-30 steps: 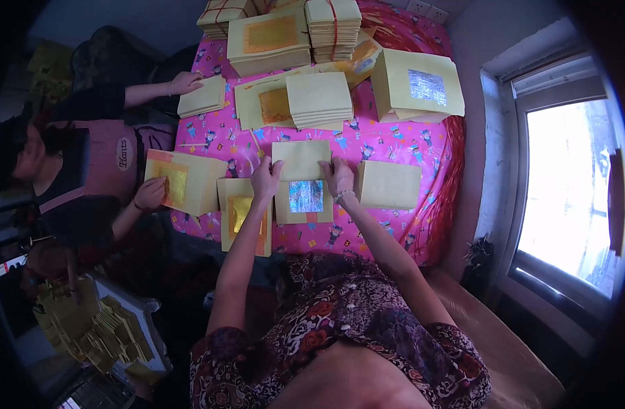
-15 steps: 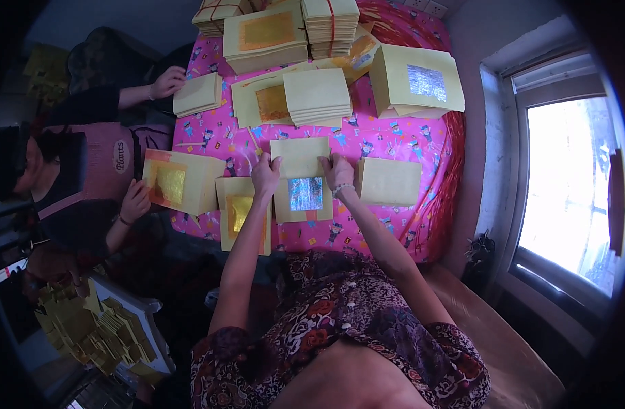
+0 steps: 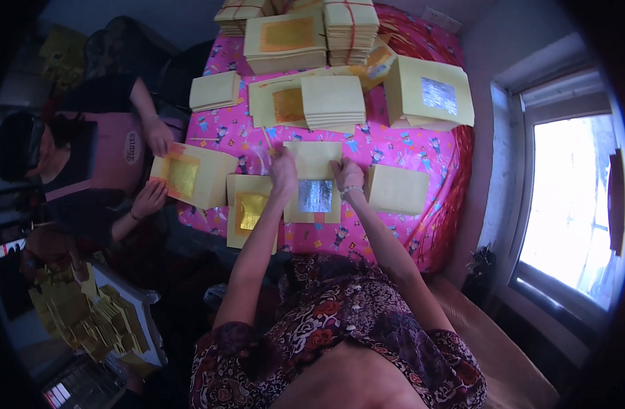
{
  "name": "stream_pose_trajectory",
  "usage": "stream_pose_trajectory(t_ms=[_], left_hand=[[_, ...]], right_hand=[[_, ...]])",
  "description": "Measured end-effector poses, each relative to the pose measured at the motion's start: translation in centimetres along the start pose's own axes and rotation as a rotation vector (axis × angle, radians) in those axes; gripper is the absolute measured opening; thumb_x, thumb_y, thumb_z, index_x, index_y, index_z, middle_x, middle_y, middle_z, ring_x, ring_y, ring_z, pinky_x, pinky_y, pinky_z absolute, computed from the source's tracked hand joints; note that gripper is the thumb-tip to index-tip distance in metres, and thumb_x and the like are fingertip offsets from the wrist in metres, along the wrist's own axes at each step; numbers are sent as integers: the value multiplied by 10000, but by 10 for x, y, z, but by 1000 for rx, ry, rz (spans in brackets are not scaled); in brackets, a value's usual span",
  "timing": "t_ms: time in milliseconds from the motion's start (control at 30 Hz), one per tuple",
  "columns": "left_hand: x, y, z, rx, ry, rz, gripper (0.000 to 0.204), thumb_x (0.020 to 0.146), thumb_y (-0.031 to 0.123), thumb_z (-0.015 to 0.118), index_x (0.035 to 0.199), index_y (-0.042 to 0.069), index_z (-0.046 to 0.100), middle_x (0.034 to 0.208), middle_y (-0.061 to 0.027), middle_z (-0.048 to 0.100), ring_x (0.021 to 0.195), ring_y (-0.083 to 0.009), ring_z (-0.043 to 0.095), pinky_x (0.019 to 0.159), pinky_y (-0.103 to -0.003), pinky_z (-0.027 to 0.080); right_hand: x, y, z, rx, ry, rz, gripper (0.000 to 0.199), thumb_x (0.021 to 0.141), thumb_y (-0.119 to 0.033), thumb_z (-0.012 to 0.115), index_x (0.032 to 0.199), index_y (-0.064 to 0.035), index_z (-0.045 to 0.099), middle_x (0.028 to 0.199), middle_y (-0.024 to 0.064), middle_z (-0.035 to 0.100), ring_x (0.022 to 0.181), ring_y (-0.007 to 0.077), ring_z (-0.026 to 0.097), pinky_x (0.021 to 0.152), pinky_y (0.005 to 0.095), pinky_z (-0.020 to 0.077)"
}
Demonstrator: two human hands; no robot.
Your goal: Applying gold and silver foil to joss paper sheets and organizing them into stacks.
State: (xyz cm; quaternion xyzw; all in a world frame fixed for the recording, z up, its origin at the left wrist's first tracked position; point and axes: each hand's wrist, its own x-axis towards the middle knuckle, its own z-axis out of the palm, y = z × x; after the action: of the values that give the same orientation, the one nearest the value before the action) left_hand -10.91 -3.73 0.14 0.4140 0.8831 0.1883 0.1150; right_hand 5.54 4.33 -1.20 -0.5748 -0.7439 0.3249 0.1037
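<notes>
Yellow paper fills the scene from the left edge: a co-worker in a pink apron (image 3: 115,160) presses both hands on a gold-foiled stack (image 3: 190,176) at the corner of the pink patterned cloth (image 3: 421,160), seemingly to keep its sheets squared. Just right of it lies a second gold-foiled pile (image 3: 251,210), beside the person's left forearm. The left hand (image 3: 283,170) rests on the left edge of the silver-foiled sheet stack (image 3: 315,184), fingers curled down onto the paper; whether they pinch a sheet or only press, I cannot tell. The right hand (image 3: 345,175) sits on the stack's right upper edge, fingers bent against it, so the two hands likely bracket the pile to keep it aligned. That stack lies at the near middle of the cloth, tan-yellow, roughly square, with a dull silver foil patch in its lower centre. Right of it lies a plain yellow pile (image 3: 397,189), close by but apart, and farther back a larger silver-foiled pile (image 3: 431,99) near the window side.
</notes>
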Motion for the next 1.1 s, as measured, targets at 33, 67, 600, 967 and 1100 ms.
stream_pose_trajectory(t_ms=[33, 67, 600, 967, 1100], left_hand=[[1, 6, 2, 41, -48, 19, 170, 810, 57, 574, 945, 6, 483, 876, -207, 591, 796, -353, 630, 646, -445, 522], [0, 10, 3, 97, -78, 10, 120, 819, 22, 520, 931, -16, 502, 882, -220, 585, 774, -351, 634, 637, -435, 533], [-31, 32, -4, 112, -46, 97, 433, 738, 151, 673, 1026, -83, 450, 1086, -241, 439, 1019, -389, 483, 836, -427, 473], [-37, 38, 9, 152, -29, 56, 338, 806, 144, 586, 1056, -28, 436, 1047, -184, 475, 949, -341, 551, 775, -413, 505], [-44, 30, 17, 140, 64, 119, 495, 805, 230, 630, 1140, -55, 403, 1064, -193, 467, 961, -356, 525, 801, -417, 479]], right_hand=[[0, 2, -1, 3, 8, -7, 391, 835, -421, 582, 832, -30, 594, 752, 202, 627, 742, 380, 617, 669, 470, 474], [-2, 3, -2, 4, 25, -19, 396, 831, -422, 586, 821, -27, 590, 744, 203, 624, 736, 381, 615, 669, 470, 470], [-17, -28, -21, 43, 261, -338, 335, 762, -171, 686, 982, -39, 470, 963, 183, 525, 858, 374, 558, 712, 428, 472], [-25, -15, 8, -127, 62, -591, 151, 810, -211, 586, 851, -73, 538, 808, 110, 568, 790, 291, 585, 690, 401, 476], [-31, -11, 10, -134, 136, -637, 151, 813, -219, 593, 841, -85, 530, 790, 90, 544, 768, 269, 569, 670, 388, 466]])
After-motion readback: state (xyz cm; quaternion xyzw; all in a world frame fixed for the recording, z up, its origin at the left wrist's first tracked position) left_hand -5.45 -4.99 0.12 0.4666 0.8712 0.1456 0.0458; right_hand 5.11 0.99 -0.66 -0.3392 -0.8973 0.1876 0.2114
